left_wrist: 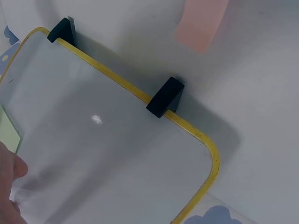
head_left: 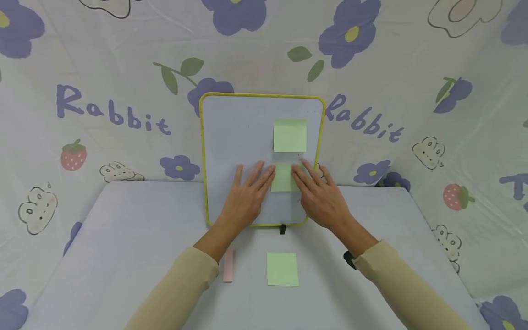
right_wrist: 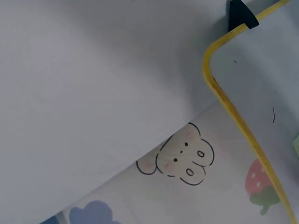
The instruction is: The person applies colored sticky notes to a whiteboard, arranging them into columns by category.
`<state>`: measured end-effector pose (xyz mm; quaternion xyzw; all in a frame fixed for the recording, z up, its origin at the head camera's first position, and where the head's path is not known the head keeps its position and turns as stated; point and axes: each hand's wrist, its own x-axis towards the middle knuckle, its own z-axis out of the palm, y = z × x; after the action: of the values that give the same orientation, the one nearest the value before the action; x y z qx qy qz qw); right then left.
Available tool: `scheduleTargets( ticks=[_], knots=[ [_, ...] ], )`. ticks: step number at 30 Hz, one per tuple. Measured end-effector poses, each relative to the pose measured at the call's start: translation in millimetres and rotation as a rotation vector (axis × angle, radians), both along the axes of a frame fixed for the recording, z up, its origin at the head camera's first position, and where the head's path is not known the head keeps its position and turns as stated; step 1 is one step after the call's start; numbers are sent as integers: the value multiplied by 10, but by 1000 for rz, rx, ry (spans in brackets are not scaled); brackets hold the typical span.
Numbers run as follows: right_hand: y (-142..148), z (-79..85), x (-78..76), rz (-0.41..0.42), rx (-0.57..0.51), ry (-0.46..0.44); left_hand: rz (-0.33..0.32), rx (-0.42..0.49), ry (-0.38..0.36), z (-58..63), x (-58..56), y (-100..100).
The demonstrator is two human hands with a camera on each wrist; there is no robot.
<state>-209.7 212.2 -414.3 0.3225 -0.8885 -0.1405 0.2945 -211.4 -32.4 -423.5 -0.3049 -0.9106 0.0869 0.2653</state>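
Observation:
A yellow-framed whiteboard (head_left: 235,137) stands upright on the table. One pale green sticky note (head_left: 290,135) is stuck on its upper right part, and a second green sticky note (head_left: 283,178) lies flat below that. My left hand (head_left: 246,195) touches the lower note's left edge with extended fingers. At the right edge, the extended fingers of my right hand (head_left: 323,197) rest on the same note. In the left wrist view, part of the left hand (left_wrist: 8,182) shows beside a green note corner (left_wrist: 7,130). The right wrist view shows no fingers.
Another green sticky note (head_left: 282,269) lies on the white table (head_left: 148,229) before the board, with a pink paper strip (head_left: 228,266) left of it. Black feet (left_wrist: 166,97) hold the board's lower edge. A patterned cloth (head_left: 255,59) hangs behind.

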Motion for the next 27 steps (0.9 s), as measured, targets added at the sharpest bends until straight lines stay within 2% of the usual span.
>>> scheduleTargets(
  ticks=[6,19,27],
  knots=[
    [79,-22,-1,3,-42,-4,5,-1,-19,10,4,0],
    [140,-86,-6,5,-55,-10,5,2,-27,-8,5,4],
    [138,-95,-5,0,-60,-44,15,-7,-32,-12,9,-1]
  ],
)
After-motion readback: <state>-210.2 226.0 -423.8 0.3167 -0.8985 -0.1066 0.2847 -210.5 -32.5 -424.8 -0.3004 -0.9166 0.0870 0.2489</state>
